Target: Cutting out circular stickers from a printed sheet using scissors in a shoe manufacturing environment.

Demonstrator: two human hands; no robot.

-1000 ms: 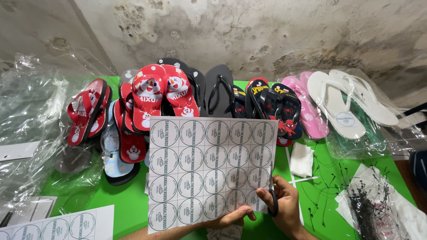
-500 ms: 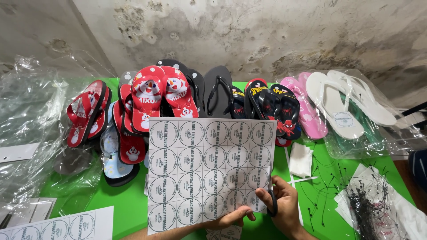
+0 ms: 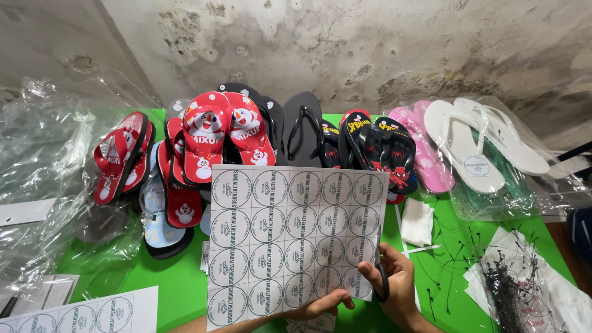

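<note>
My left hand (image 3: 320, 305) holds a white sheet of round printed labels (image 3: 290, 240) upright by its lower edge, thumb on the front. At the sheet's right edge, my right hand (image 3: 394, 280) grips black-handled scissors (image 3: 382, 274), fingers through the loops; the blades lie along or behind that edge and are mostly hidden. Behind the sheet stands a row of flip-flops: red snowman ones (image 3: 222, 132), black ones (image 3: 302, 126), dark cartoon-print ones (image 3: 382, 145), pink ones (image 3: 425, 151) and white ones (image 3: 475, 145).
Clear plastic bags (image 3: 43, 185) pile up on the left of the green table (image 3: 179, 283). Another label sheet (image 3: 86, 314) lies at the lower left. Black tag fasteners (image 3: 512, 283) and white papers lie on the right, a folded white cloth (image 3: 416, 222) nearby. A stained wall stands behind.
The sheet and both hands have barely shifted; my right hand with the scissors stays at the sheet's right edge.
</note>
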